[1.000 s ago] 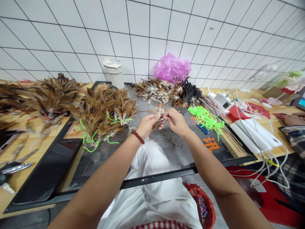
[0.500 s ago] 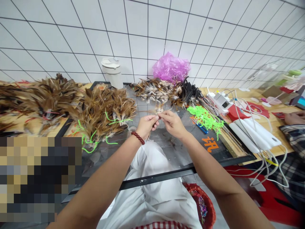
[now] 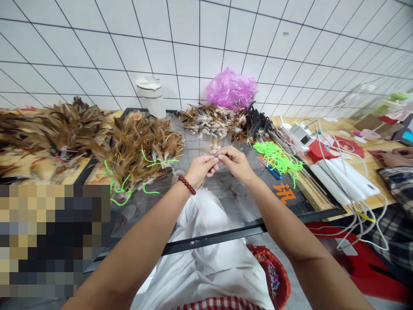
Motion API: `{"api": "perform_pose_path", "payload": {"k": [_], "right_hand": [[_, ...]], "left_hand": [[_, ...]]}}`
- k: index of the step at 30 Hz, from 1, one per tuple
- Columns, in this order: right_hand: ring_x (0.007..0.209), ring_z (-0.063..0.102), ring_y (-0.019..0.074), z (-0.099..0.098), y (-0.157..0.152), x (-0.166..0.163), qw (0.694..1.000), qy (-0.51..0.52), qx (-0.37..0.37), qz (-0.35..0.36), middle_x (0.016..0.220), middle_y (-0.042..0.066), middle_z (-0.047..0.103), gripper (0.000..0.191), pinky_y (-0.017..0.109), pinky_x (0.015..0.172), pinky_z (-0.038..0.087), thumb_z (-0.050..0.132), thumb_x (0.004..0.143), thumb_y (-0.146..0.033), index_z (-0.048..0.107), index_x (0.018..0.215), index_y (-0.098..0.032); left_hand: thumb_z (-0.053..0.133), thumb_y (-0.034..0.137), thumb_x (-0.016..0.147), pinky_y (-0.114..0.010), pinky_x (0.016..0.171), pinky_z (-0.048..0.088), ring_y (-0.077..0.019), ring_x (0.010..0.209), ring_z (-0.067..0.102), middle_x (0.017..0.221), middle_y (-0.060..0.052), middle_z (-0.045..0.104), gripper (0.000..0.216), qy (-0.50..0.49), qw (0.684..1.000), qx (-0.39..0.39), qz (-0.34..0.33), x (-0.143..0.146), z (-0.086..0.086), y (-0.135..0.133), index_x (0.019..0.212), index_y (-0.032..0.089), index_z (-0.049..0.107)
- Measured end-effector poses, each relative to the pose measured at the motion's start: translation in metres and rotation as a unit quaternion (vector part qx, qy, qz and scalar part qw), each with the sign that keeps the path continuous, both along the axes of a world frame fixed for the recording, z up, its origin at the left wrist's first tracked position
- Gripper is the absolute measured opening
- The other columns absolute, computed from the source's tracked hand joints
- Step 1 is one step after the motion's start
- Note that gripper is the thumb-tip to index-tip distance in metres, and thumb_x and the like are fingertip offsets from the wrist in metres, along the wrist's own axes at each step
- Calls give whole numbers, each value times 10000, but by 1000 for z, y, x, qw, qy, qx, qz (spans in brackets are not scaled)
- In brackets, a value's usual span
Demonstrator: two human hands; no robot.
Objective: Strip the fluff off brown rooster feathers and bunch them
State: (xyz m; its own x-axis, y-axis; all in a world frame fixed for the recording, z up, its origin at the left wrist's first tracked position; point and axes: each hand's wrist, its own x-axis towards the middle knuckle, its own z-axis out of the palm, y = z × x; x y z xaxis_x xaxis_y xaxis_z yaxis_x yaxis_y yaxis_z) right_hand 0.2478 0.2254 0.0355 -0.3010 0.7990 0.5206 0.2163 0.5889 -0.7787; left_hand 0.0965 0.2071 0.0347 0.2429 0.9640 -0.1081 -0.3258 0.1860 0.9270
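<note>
Over the middle of the dark table, my left hand (image 3: 200,170) and my right hand (image 3: 236,164) meet fingertip to fingertip, both closed in a pinch. Whatever lies between the fingers is too small and covered to make out. A dark red bead bracelet (image 3: 186,186) circles my left wrist. Just beyond the hands lies a small pale tuft of feathers (image 3: 213,147). Brown feathers (image 3: 138,146) are heaped to the left, with bright green strips among them. A pile of green strips (image 3: 279,160) lies to the right, beside a small blue tool (image 3: 273,172).
More feathers (image 3: 206,120) and a pink plastic bag (image 3: 231,88) lie by the tiled wall. A white lidded cup (image 3: 151,97) stands back left. White cables cross a white power strip (image 3: 345,183) on the right, near another person's hand (image 3: 398,158). Below is a red basket (image 3: 282,280).
The fingertips of both hands have shifted slightly, and the right hand's fingers are now more curled over the left's. The surrounding piles stay where they were.
</note>
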Motion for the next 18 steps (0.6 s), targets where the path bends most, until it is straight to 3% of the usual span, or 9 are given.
{"api": "perform_pose_path", "payload": {"k": [3, 7, 11, 18], "right_hand": [[759, 552, 143, 2, 0, 2, 1000, 7, -18, -23, 752, 18, 577, 217, 300, 741, 462, 542, 874, -359, 616, 769, -185], [771, 543, 145, 7, -2, 2, 999, -4, 11, -37, 785, 23, 576, 210, 299, 747, 448, 546, 868, -356, 604, 760, -186], [781, 554, 149, 10, -5, 0, 998, -11, 41, -34, 782, 28, 588, 182, 300, 761, 444, 568, 854, -324, 616, 742, -188], [713, 521, 128, 4, -1, 3, 992, 57, -40, -105, 774, 14, 576, 226, 262, 658, 427, 578, 830, -400, 594, 764, -184]], "left_hand": [[749, 366, 670, -169, 395, 340, -76, 474, 520, 600, -46, 623, 306, -12, 1000, 3, -24, -1, 1, -1, 761, 85, 666], [747, 409, 670, -229, 535, 469, -134, 625, 618, 705, -80, 670, 367, -53, 998, -9, -41, -2, 4, -2, 833, 88, 673], [800, 315, 607, -203, 467, 415, -100, 514, 563, 584, -43, 624, 292, -30, 999, -13, -38, -3, 4, -3, 720, 81, 666], [757, 227, 647, -183, 410, 363, -83, 462, 536, 541, -30, 598, 188, -20, 999, -30, 29, 0, 3, -1, 703, 73, 665]]}}
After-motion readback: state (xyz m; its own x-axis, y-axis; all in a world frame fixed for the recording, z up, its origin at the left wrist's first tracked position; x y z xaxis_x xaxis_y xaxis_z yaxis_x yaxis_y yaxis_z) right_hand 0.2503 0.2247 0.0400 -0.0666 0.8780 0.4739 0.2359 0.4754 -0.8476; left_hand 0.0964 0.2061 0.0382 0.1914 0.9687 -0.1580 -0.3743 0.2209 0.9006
